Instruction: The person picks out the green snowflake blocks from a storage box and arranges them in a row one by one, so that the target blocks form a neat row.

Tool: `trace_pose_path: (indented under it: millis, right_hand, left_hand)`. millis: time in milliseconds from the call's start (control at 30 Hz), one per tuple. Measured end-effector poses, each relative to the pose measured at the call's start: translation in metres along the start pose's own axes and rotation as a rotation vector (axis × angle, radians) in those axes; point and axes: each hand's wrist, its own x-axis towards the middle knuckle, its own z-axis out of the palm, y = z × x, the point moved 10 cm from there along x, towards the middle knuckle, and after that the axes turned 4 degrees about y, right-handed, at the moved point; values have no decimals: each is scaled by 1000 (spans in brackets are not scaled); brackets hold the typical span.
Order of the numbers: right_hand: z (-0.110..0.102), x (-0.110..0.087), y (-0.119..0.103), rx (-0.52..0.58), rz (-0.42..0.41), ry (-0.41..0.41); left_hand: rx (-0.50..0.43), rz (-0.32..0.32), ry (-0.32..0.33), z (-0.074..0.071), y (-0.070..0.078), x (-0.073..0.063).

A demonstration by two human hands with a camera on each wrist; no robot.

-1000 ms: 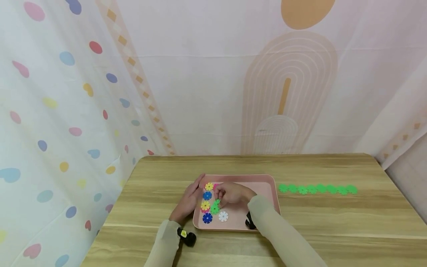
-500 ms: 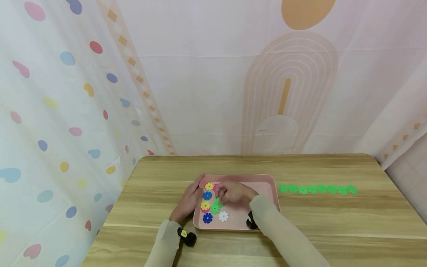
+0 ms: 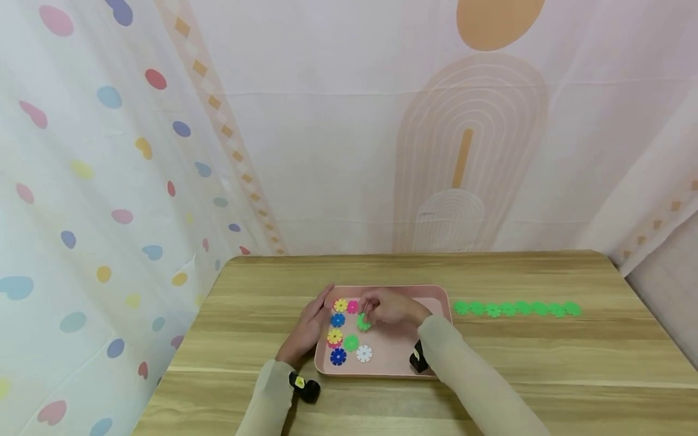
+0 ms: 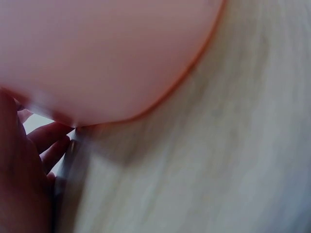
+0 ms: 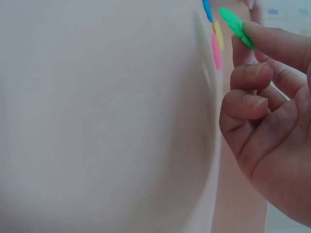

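Note:
My right hand (image 3: 384, 306) is over the pink tray (image 3: 400, 368) and pinches a green snowflake disc (image 3: 363, 323) between thumb and fingertip. In the right wrist view this disc (image 5: 236, 28) is tilted nearly edge-on, the other fingers curled below it. My left hand (image 3: 308, 327) lies along the tray's left side, its extended fingers (image 4: 48, 138) touching the outside of the wall. Below the held disc, another green disc (image 3: 351, 343) lies in the tray. Around it are a white disc (image 3: 364, 353), a dark blue disc (image 3: 338, 356) and a yellow disc (image 3: 335, 336) overlapping a pink one.
Farther back in the tray lie a blue disc (image 3: 338, 320), a yellow disc (image 3: 340, 305) and a pink disc (image 3: 352, 307). A row of joined green discs (image 3: 518, 309) rests on the wooden table (image 3: 523, 369) right of the tray. A patterned curtain (image 3: 338, 151) hangs behind.
My right hand has picked up the green disc from beside the other green one and drawn it up and slightly right. The left hand has stayed at the tray's side.

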Motion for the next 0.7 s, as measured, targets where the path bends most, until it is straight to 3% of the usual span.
trace_pose_path:
  millis: [200,700]
  right_hand:
    - [-16,-8,5,59,11,27]
    - [-73,-39,3,29,-48,100]
  left_hand:
    - [9,-9,-2,1,-1,0]
    - [1,-2,-4,-2,0,-1]
